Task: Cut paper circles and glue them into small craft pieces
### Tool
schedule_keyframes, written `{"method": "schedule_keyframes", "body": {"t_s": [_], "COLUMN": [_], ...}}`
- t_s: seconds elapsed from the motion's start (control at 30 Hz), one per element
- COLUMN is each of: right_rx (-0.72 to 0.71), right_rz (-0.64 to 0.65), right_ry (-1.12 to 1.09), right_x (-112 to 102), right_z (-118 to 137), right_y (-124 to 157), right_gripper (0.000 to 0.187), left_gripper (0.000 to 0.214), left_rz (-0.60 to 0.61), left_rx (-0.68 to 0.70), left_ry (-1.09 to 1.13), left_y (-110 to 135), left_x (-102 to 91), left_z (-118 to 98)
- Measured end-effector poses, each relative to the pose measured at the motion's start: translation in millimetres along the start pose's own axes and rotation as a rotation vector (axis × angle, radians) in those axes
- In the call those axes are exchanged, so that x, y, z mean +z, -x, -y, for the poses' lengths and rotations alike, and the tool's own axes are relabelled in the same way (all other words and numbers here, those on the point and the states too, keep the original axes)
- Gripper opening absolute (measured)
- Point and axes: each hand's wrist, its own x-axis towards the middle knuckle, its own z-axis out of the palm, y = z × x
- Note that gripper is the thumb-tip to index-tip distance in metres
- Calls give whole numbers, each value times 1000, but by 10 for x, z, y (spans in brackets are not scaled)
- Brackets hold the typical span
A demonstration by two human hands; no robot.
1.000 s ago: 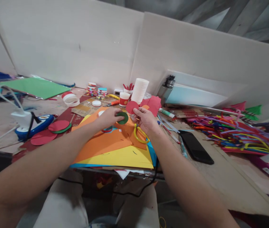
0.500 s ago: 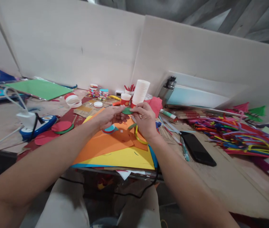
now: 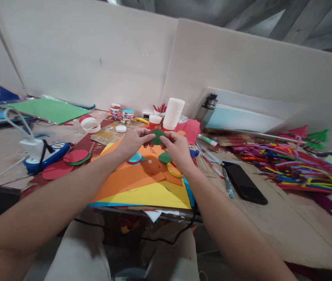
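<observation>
Between my two hands is a small green paper circle (image 3: 157, 137), its flat face turned toward me. My left hand (image 3: 135, 142) pinches its left edge between thumb and fingers. On the opposite edge, my right hand (image 3: 177, 147) grips it the same way. Below my right hand lies a second green circle (image 3: 164, 157), beside a yellow ring-shaped handle (image 3: 174, 170). A small round piece with a light blue face and red rim (image 3: 134, 157) rests on the orange paper (image 3: 131, 177) under my left hand. Yellow paper (image 3: 154, 195) lies beneath the orange.
Behind my hands stand a tall stack of white paper cups (image 3: 174, 113) and a red cup (image 3: 155, 122). Red discs (image 3: 56, 170) and a blue power strip (image 3: 47, 156) lie left. To the right are a black phone (image 3: 244, 182) and a heap of colourful pipe cleaners (image 3: 295, 166).
The held green circle has tipped up, so more of its face shows. The lower green circle now lies flat in view below my right hand.
</observation>
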Motion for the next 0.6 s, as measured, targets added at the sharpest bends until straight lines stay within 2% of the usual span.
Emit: {"method": "schedule_keyframes", "body": {"t_s": [0.1, 0.23, 0.4, 0.6], "right_rx": [56, 124, 116, 152], "right_rz": [-3, -12, -22, 49], "right_ry": [-88, -207, -216, -366], "right_x": [-4, -9, -4, -21], "right_z": [-10, -65, -73, -27], "right_y": [-21, -53, -46, -56], "right_gripper": [17, 20, 23, 43], "left_gripper": [38, 51, 33, 24], "left_rz": [9, 55, 83, 52], "left_rx": [-13, -88, -66, -99], "left_ry": [52, 238, 147, 195], "left_y": [-6, -25, -19, -51], "left_x": [5, 18, 16, -7], "left_z": [27, 60, 48, 90]}}
